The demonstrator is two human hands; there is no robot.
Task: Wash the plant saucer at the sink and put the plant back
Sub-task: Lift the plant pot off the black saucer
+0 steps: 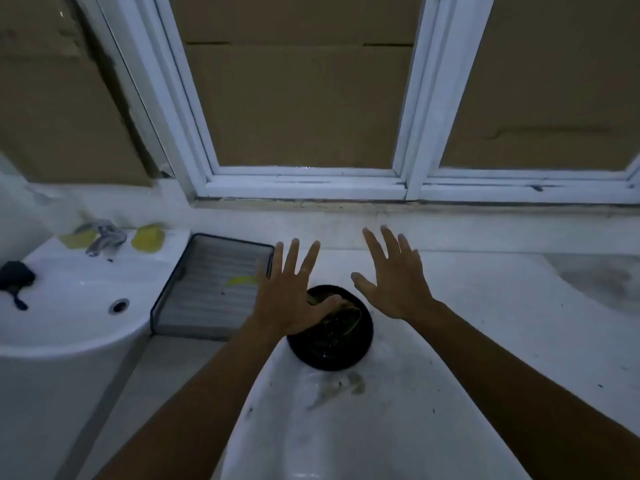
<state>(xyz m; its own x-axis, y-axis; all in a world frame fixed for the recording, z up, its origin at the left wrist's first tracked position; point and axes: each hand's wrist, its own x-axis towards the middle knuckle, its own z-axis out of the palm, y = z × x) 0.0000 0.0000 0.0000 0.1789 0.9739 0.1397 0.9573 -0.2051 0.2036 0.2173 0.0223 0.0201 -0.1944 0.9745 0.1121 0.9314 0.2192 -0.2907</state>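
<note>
The black round saucer (pixel 332 344), holding dark wet debris, is sitting on the white ledge (pixel 485 323) near the middle of the scene. Being round, it is offering no long axis to favour. The left hand (pixel 289 299) is hovering over its left rim, fingers straight and spread, thumb reaching across the dish; whether it is touching I cannot tell. The right hand (pixel 391 282) is spreading equally open, holding nothing, just beyond the saucer's far right edge. So the saucer is lying below and nearer than both palms, the left hand being closer. The sink (pixel 69 306) with its tap (pixel 104 237) is sitting well to the left, past a dark ribbed tray (pixel 207 289). No plant is showing.
</note>
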